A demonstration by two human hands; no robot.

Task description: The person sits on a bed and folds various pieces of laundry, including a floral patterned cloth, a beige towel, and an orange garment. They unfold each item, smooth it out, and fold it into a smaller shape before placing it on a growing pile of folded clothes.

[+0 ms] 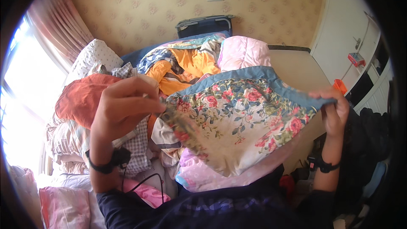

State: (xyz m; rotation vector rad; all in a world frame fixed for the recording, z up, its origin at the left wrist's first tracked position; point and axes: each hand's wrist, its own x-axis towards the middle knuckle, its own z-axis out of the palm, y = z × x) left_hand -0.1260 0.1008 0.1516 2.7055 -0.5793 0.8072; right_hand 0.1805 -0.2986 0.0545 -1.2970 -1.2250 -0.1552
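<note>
A floral cloth [235, 117] with a blue border, probably a pillowcase, hangs stretched between my two hands. My left hand [127, 105] pinches one corner of it near the middle left. At the other end, my right hand [334, 108] grips the blue-edged corner. The middle of the cloth sags toward my chest. Under it shows a pink patterned fabric [203, 175], partly covered. Behind my left hand lies a rust-orange cloth [82, 98] on a pile of bedding. Both wrists wear black straps with small devices.
Beyond the cloth are crumpled orange bedding [190, 60], a pink quilt [244, 52] and a white patterned pillow [93, 57]. A folded dark-blue chair or cot [205, 27] leans at the wall. Folded pink fabric [65, 206] lies lower left. Dark clothes [369, 140] hang or lie at right.
</note>
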